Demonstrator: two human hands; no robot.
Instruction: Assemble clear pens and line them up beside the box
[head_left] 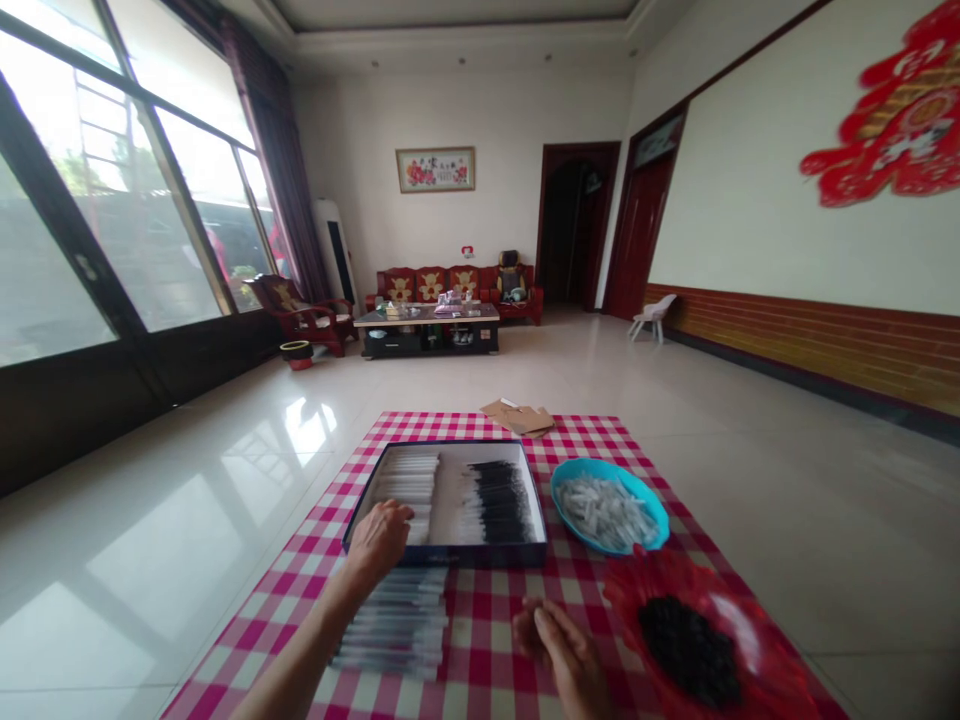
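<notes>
Sunlit floor tiles (150, 560) stretch from tall windows (127, 180) past a red sofa (431, 285) and a low coffee table (427, 325) toward a red paper-cut (885, 110) on the right wall. On a red-and-white checked cloth (480, 640) spread on the floor, a person works bare-handed. The left hand (379, 540), open and palm down, lies over the near-left corner of a dark blue tray (442, 555), with a loose row of clear tubes (390, 625) just below it on the cloth. Inside the tray, white-tipped rods (405, 490) fill the left side and black-tipped rods (499, 505) the right, with a pale strip between them. A brown paper packet (517, 417) sits at the cloth's far edge. The right hand (559, 655), loosely curled, hovers just off the cloth near the tray; whether it pinches anything small cannot be told. Farther right, a blue bowl (637, 490) holds pale pieces (604, 512), and a red plate (750, 620) carries a dark heap (688, 650).
</notes>
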